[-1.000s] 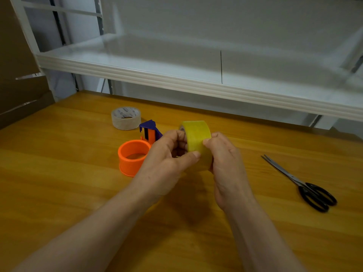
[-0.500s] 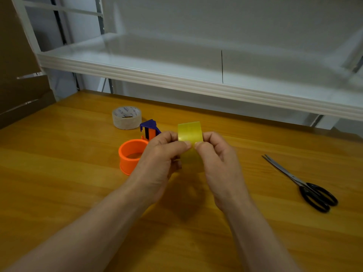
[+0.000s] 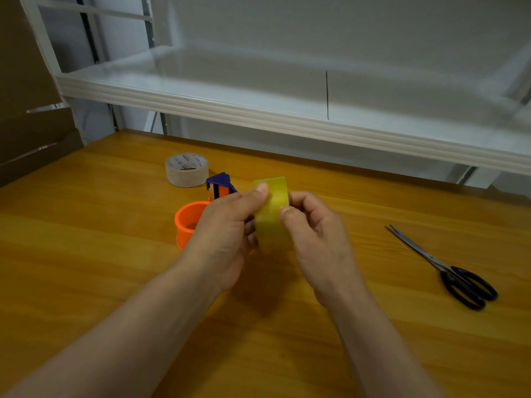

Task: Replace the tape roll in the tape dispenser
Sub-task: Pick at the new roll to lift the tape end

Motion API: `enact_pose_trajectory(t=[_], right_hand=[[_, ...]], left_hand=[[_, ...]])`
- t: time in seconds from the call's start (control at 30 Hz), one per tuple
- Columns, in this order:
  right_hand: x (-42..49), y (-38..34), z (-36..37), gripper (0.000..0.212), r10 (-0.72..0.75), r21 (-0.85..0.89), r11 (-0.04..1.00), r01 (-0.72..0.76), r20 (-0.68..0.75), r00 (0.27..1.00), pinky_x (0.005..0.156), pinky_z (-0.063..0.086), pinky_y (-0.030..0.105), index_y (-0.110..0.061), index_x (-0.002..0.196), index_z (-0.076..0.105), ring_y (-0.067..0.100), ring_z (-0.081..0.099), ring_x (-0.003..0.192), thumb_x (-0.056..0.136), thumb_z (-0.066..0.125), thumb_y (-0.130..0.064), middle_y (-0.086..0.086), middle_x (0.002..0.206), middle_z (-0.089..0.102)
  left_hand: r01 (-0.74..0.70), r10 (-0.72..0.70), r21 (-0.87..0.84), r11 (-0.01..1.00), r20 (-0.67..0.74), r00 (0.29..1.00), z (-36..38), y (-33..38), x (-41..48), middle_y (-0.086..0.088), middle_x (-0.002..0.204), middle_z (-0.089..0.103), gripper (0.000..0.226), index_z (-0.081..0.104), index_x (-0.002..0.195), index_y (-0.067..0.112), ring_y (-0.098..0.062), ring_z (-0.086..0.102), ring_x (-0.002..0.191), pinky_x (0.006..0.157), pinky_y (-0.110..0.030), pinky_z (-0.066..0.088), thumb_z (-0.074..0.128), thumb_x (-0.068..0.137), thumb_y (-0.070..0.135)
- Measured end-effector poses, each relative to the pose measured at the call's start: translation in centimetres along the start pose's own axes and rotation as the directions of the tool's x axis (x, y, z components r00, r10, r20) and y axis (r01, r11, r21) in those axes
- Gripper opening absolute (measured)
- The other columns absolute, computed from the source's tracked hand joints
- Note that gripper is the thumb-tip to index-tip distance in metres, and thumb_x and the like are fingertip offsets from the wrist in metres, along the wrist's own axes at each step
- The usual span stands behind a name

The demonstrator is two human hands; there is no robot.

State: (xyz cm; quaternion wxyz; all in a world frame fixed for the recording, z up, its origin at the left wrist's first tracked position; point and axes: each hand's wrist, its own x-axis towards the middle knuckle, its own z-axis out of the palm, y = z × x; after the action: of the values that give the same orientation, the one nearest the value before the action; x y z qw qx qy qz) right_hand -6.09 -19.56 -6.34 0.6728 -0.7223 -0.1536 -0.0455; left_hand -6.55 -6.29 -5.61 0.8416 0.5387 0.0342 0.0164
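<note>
1. Yellow tape roll (image 3: 272, 216): held up just right of the orange dispenser (image 3: 187, 218), between both hands, with its broad band turned toward the camera. A shadow lies on the wooden table (image 3: 86, 254) beneath it. I cannot tell whether the roll touches the tabletop.
2. Left hand (image 3: 227, 231): clasps the roll's left side with curled fingers. Its thumb tip (image 3: 263, 189) presses on the band near the upper edge.
3. Right hand (image 3: 316, 234): grasps the roll's right side. Its thumb tip (image 3: 285, 211) is on the band, lower than the left thumb.
4. Dispenser: stands on the table with its open ring upward, and its right part is hidden behind the left hand. A blue cutter piece (image 3: 219, 183) sits at its far side.
5. Clear tape roll (image 3: 186, 169): lies flat beyond the dispenser, near the blue piece but apart from it.
6. Scissors (image 3: 448, 271): lie well right of the dispenser, blades closed, black handles nearer the camera.
7. White shelf (image 3: 258, 110): runs across beyond the dispenser, above the table's far edge.
8. Brown cardboard (image 3: 28, 110): stands far left of the dispenser.
</note>
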Motion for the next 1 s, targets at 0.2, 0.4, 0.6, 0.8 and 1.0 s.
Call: enact_pose_trajectory(t=[0.2,0.4,0.6,0.8,1.0], right_hand=[[0.2,0.2,-0.3,0.017,-0.016,0.025,1.000,0.019,-0.096,0.995,0.072,0.061,0.039,-0.023,0.100,0.073,0.025,0.070,0.089,0.096,0.057,-0.027,0.004,0.096,0.076],[0.5,-0.1,-1.0,0.017,0.037,0.174,0.985,-0.006,-0.178,0.983,0.057,0.049,0.014,-0.019,0.093,0.071,0.003,0.065,0.071,0.100,0.057,-0.025,-0.005,0.081,0.073],[0.4,0.2,-0.2,0.017,-0.016,0.060,0.998,0.025,-0.147,0.989,0.080,0.060,0.032,-0.019,0.108,0.072,0.015,0.073,0.095,0.099,0.061,-0.028,0.001,0.102,0.077],[0.2,0.3,0.3,0.018,-0.032,-0.034,0.999,0.031,-0.050,0.998,0.069,0.061,0.027,-0.025,0.116,0.069,0.013,0.073,0.093,0.100,0.060,-0.027,-0.001,0.103,0.075],[0.0,0.1,0.3,0.016,-0.043,-0.035,0.999,0.042,-0.030,0.999,0.072,0.059,0.025,-0.021,0.113,0.070,0.011,0.072,0.092,0.100,0.060,-0.019,-0.002,0.102,0.076]], left_hand=[[-0.156,0.129,0.233,0.960,0.126,0.984,0.4,-0.2,-0.5,-0.006,0.108,0.076,0.024,0.067,0.117,0.017,-0.023,0.073,0.100,0.086,-0.047,0.059,0.064,0.093,0.019],[-0.296,0.211,0.406,0.865,0.240,0.947,0.6,-1.0,-0.8,0.006,0.116,0.072,0.037,0.058,0.131,0.023,-0.007,0.068,0.109,0.092,-0.032,0.056,0.062,0.096,0.012],[-0.240,0.218,0.265,0.934,0.111,0.970,0.1,-0.8,-0.3,-0.002,0.102,0.077,0.019,0.071,0.111,0.017,-0.018,0.073,0.100,0.088,-0.037,0.056,0.064,0.094,0.013],[-0.067,0.065,0.038,0.997,0.040,0.997,-0.5,0.1,0.4,-0.009,0.087,0.076,0.020,0.072,0.105,0.002,-0.013,0.071,0.071,0.061,-0.024,0.056,0.062,0.094,0.016],[-0.028,0.028,-0.003,1.000,0.036,0.999,-1.2,0.4,0.9,-0.019,0.100,0.075,0.044,0.068,0.116,-0.001,-0.023,0.071,0.084,0.071,-0.031,0.060,0.068,0.086,0.031]])
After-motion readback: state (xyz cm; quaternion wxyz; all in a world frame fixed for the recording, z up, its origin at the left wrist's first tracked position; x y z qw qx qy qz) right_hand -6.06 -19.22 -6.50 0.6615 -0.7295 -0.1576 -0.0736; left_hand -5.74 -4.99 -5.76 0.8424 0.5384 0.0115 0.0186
